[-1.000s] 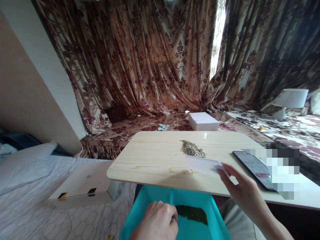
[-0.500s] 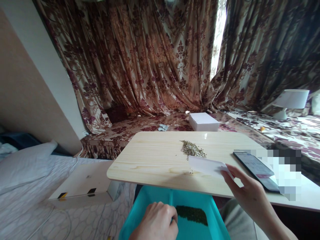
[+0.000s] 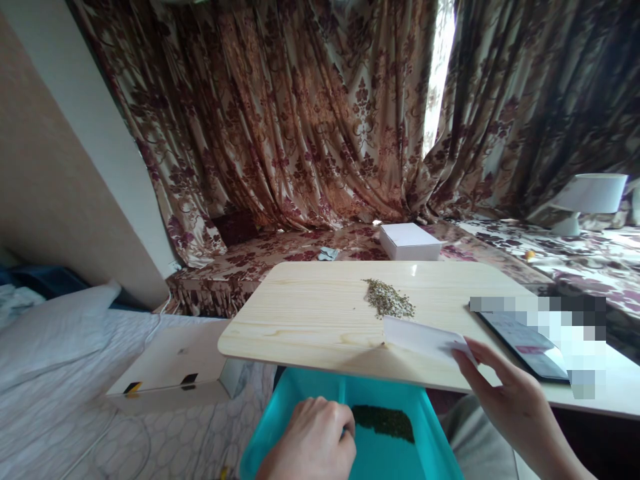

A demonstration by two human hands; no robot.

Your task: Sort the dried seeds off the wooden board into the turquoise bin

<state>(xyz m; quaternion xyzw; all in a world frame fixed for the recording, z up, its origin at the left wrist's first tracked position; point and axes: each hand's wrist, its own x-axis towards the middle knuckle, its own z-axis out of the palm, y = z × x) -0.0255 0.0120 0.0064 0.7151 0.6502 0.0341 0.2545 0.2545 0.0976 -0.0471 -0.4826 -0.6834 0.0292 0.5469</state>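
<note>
So, R fingers (image 3: 488, 357) clamped on card (image 3: 423, 337), nr tbl edge (image 3: 325, 369), L fingers' (image 3: 345, 419) state unclear

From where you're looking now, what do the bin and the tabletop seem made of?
Bin: likely plastic, smooth and slightly glossy, judging by its even turquoise colour and moulded divider. Tabletop: wood or wood-look laminate, pale with a light sheen; grain lines show, but can't settle which.
</note>
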